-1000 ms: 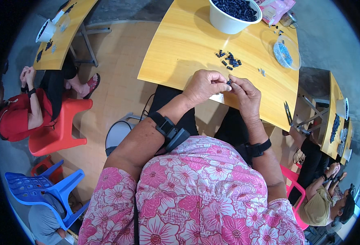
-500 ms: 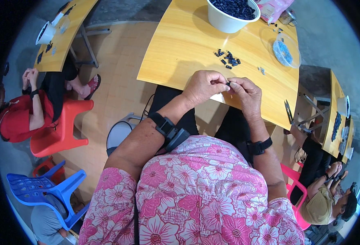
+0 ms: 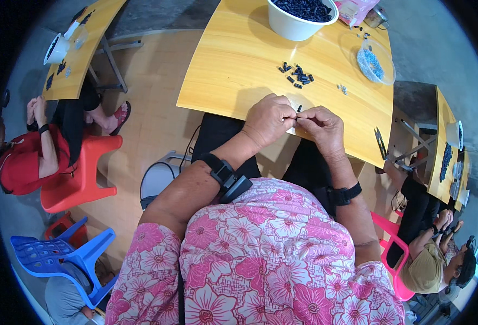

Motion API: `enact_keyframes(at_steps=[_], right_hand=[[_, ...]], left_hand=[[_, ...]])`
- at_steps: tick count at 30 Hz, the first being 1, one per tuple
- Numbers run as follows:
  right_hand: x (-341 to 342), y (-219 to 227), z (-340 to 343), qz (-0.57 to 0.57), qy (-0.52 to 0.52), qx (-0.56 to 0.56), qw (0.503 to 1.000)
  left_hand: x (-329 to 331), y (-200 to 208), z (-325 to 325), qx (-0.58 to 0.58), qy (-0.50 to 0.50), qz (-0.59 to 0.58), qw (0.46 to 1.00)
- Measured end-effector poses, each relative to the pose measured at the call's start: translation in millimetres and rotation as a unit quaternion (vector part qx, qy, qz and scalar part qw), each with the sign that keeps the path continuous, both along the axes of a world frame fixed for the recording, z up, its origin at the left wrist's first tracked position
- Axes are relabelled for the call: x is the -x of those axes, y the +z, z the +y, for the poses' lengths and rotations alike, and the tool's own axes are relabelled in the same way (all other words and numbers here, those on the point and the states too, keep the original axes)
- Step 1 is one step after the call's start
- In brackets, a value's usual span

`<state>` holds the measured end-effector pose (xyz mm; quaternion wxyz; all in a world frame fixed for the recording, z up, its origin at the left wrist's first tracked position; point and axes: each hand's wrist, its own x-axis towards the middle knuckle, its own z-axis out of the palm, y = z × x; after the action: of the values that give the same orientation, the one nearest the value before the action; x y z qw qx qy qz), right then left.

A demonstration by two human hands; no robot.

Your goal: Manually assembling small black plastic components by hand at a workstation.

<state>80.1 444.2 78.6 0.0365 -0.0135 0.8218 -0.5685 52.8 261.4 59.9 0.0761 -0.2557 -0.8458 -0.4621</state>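
My left hand point(image 3: 270, 121) and my right hand point(image 3: 325, 131) meet over the table's near edge, thumbs and forefingers pinched together. A small dark piece shows between their fingertips, largely covered by them. Just beyond the fingertips a short black piece point(image 3: 299, 108) is seen; whether it lies on the table or is attached to what I hold, I cannot tell. Farther off is a loose pile of short black tube-like parts point(image 3: 302, 77). Some small clear pieces point(image 3: 343, 89) lie to its right.
On the wooden table point(image 3: 222, 70) stand a white tub point(image 3: 290, 31) heaped with black parts and a clear round container point(image 3: 389, 75) of blue bits. Black snips point(image 3: 380, 143) lie at the right edge. People sit at other tables on both sides. A blue chair point(image 3: 90, 265) stands behind left.
The fingers have shifted on the small piece, and a black piece now shows just beyond them. My hands moved slightly left and lower. The view has shifted a little.
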Motion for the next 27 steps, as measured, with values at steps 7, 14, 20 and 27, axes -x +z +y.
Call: enact_keyframes(at_steps=[7, 14, 20, 27], right_hand=[[12, 12, -11, -0.039, -0.056, 0.096, 0.993], [40, 30, -50, 0.315, 0.120, -0.072, 0.939], [53, 8, -62, 0.305, 0.171, -0.070, 0.934], [49, 5, -65, 0.267, 0.185, -0.073, 0.943]], left_hand=[[-1, 3, 0, 0.028, 0.005, 0.012, 1.000], [-2, 0, 2, 0.024, 0.035, -0.157, 0.987], [1, -5, 1, -0.100, 0.008, -0.075, 0.992], [-4, -12, 7, -0.180, 0.011, -0.115, 0.977]])
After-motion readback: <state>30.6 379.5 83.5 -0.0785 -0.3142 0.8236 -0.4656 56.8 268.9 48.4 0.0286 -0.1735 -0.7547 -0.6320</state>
